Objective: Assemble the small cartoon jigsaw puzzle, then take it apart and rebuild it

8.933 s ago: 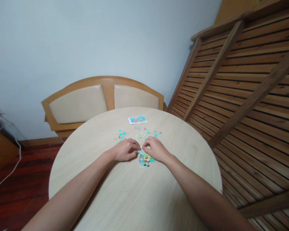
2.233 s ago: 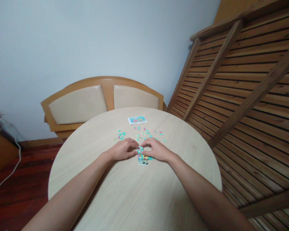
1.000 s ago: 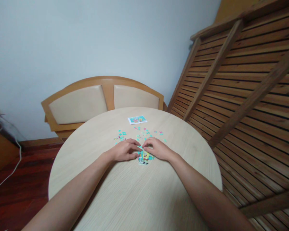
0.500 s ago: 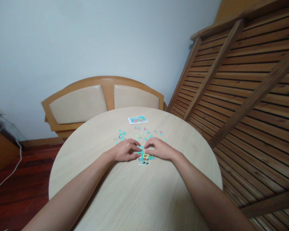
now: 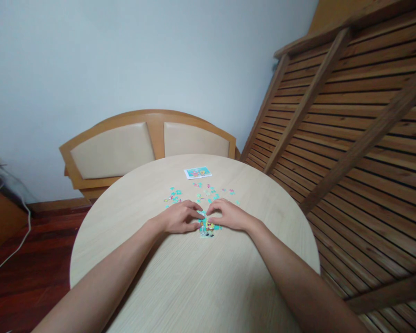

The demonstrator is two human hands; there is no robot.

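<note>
A partly joined jigsaw puzzle (image 5: 206,229) with a yellow cartoon figure on teal lies on the table, between my hands. My left hand (image 5: 183,217) rests at its left side, fingers apart, with the fingertips touching its left and upper edge. From the right, my right hand (image 5: 229,214) reaches over the puzzle's upper part. Its thumb and forefinger are curled close together at a small puzzle piece, mostly hidden by the fingertips. Loose puzzle pieces (image 5: 176,192) lie beyond my left hand, and more loose pieces (image 5: 212,190) are scattered beyond the puzzle.
A picture card (image 5: 198,173) with the same cartoon style lies farther back on the round wooden table (image 5: 180,282). Behind the table stands a headboard (image 5: 114,150) with beige panels. A slatted wooden frame (image 5: 333,125) leans at the right. A white cable (image 5: 29,222) hangs at the left.
My right thumb and forefinger have shifted slightly left and down over the puzzle's top. My left hand has hardly moved.
</note>
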